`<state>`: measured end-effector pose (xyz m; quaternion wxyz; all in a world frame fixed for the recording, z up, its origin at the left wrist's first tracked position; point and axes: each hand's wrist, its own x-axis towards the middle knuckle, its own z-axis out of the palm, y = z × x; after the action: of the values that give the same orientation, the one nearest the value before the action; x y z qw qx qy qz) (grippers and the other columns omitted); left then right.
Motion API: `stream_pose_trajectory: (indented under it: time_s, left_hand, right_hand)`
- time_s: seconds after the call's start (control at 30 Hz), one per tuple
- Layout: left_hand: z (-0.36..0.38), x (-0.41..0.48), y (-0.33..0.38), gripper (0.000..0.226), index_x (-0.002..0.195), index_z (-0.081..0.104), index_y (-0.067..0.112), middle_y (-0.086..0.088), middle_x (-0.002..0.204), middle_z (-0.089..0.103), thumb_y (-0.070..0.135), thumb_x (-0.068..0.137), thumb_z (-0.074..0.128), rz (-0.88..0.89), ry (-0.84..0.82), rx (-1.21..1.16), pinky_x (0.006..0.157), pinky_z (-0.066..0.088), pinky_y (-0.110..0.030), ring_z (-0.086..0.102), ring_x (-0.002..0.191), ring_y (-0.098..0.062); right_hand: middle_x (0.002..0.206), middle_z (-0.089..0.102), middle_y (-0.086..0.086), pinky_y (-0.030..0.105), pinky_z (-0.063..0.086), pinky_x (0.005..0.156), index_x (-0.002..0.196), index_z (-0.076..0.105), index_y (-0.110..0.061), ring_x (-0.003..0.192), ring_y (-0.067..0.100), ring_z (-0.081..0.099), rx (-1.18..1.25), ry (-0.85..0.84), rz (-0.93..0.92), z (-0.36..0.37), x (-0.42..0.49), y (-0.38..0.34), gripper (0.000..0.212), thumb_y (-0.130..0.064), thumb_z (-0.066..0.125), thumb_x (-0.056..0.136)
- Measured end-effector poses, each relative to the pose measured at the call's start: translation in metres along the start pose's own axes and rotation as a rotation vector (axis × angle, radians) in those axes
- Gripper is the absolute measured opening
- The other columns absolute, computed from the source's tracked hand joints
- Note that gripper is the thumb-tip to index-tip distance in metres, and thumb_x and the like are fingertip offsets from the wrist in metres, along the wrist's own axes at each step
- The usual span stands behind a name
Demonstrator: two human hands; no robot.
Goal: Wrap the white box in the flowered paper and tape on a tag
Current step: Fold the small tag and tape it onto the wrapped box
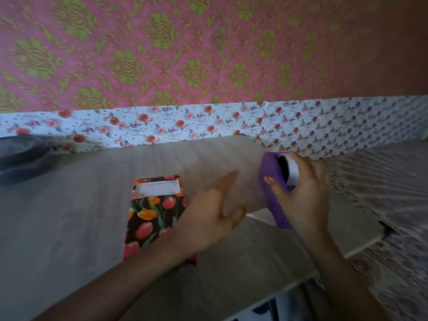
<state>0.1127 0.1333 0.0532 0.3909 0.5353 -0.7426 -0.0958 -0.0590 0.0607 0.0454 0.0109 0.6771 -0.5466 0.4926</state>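
Grey table (pixel 69 216) bears wrapped box (pixel 152 216); pink-green wall (pixel 208 42) behind.

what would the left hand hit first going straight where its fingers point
Probably the purple tape dispenser that the right hand grips; the left hand is blurred, so the line is uncertain.

Two bare forearms and hands were seen, uncovered from the fingertips to the near edge of the view. The left hand (pixel 214 213) and left forearm (pixel 129 274) were softened by motion blur. On the right hand (pixel 305 195) one nail (pixel 268 180) was painted orange with a paler marking, too blurred to be made out. The right forearm (pixel 340 274) was likewise unclothed.
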Motion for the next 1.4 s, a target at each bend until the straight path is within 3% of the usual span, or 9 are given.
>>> stream_pose_trajectory:
  time_s: [0.07, 0.13, 0.2, 0.3, 0.43, 1.0, 1.2, 1.27, 1.4]
  left_hand:
    - [0.021, -0.003, 0.008, 0.068, 0.143, 0.032, 0.016, -0.001, 0.146, 0.039, 0.034, 0.081, 0.053, 0.079, -0.155, 0.074, 0.097, 0.014, 0.005, 0.034, 0.127, -0.003]
    - [0.046, -0.002, 0.013, 0.074, 0.148, 0.017, 0.016, -0.002, 0.154, 0.024, 0.038, 0.086, 0.050, 0.100, -0.288, 0.189, 0.113, 0.014, -0.014, 0.022, 0.140, -0.013]
    - [0.065, 0.002, 0.014, 0.073, 0.149, 0.008, 0.017, -0.003, 0.157, 0.013, 0.036, 0.091, 0.048, 0.041, -0.372, 0.332, 0.115, 0.006, -0.025, 0.011, 0.144, -0.019]
    - [0.082, 0.004, 0.013, 0.054, 0.144, 0.025, 0.019, -0.004, 0.150, 0.032, 0.033, 0.095, 0.041, 0.049, -0.355, 0.476, 0.109, 0.021, -0.026, 0.032, 0.135, -0.022]
    - [0.089, 0.003, 0.011, 0.036, 0.127, 0.050, 0.023, 0.003, 0.132, 0.051, 0.032, 0.099, 0.029, 0.107, -0.332, 0.511, 0.093, 0.039, -0.029, 0.053, 0.113, -0.017]
    - [0.089, 0.006, -0.008, 0.047, 0.142, 0.031, 0.037, 0.007, 0.152, 0.030, 0.016, 0.100, 0.036, 0.037, -0.426, 0.394, 0.110, 0.024, -0.023, 0.035, 0.136, -0.012]
    - [0.077, 0.002, 0.011, 0.042, 0.139, 0.023, 0.033, -0.002, 0.131, 0.050, 0.030, 0.099, 0.037, 0.058, -0.452, 0.366, 0.094, 0.045, -0.029, 0.055, 0.110, -0.016]
    - [0.076, 0.001, 0.011, 0.044, 0.139, 0.021, 0.032, -0.002, 0.121, 0.053, 0.029, 0.098, 0.038, 0.087, -0.440, 0.403, 0.084, 0.044, -0.024, 0.055, 0.097, -0.012]
    - [0.068, 0.000, 0.017, 0.044, 0.134, 0.038, 0.028, 0.002, 0.117, 0.059, 0.031, 0.092, 0.051, 0.184, -0.294, 0.455, 0.077, 0.045, -0.018, 0.060, 0.092, -0.008]
  right_hand:
    - [0.132, 0.046, 0.022, 0.049, 0.037, 0.099, 0.138, 0.040, -0.010, 0.123, 0.040, 0.039, -0.038, 0.001, 0.090, 0.002, -0.009, 0.015, 0.086, -0.035, 0.081, 0.066]
    - [0.145, 0.034, 0.024, 0.052, 0.028, 0.106, 0.145, 0.025, -0.009, 0.132, 0.041, 0.029, -0.113, -0.048, 0.146, 0.005, -0.013, 0.023, 0.101, -0.042, 0.079, 0.066]
    - [0.152, 0.023, 0.019, 0.048, 0.022, 0.110, 0.149, 0.014, -0.012, 0.139, 0.036, 0.022, -0.133, -0.083, 0.202, 0.006, -0.012, 0.029, 0.108, -0.044, 0.078, 0.067]
    - [0.147, 0.037, 0.013, 0.042, 0.040, 0.098, 0.149, 0.007, -0.015, 0.130, 0.033, 0.041, -0.007, -0.129, 0.292, 0.002, -0.008, 0.041, 0.111, -0.040, 0.078, 0.069]
    - [0.134, 0.053, 0.014, 0.040, 0.047, 0.089, 0.148, 0.015, -0.013, 0.118, 0.033, 0.054, 0.011, -0.169, 0.312, -0.006, -0.003, 0.057, 0.105, -0.040, 0.078, 0.069]
    - [0.120, 0.062, 0.010, 0.029, 0.041, 0.088, 0.140, 0.035, -0.011, 0.108, 0.024, 0.058, 0.156, -0.208, 0.342, -0.064, 0.023, 0.133, 0.093, -0.021, 0.085, 0.063]
    - [0.139, 0.047, 0.010, 0.034, 0.037, 0.097, 0.146, 0.023, -0.012, 0.124, 0.027, 0.048, 0.108, -0.295, 0.333, -0.069, 0.027, 0.137, 0.101, -0.024, 0.083, 0.066]
    - [0.147, 0.034, 0.011, 0.038, 0.033, 0.104, 0.146, 0.023, -0.013, 0.133, 0.026, 0.036, 0.005, -0.212, 0.226, -0.070, 0.022, 0.128, 0.103, -0.029, 0.083, 0.065]
    - [0.109, 0.055, 0.002, 0.026, 0.046, 0.079, 0.124, 0.055, -0.013, 0.097, 0.016, 0.056, 0.094, 0.039, 0.005, -0.064, -0.002, 0.083, 0.055, -0.032, 0.074, 0.076]
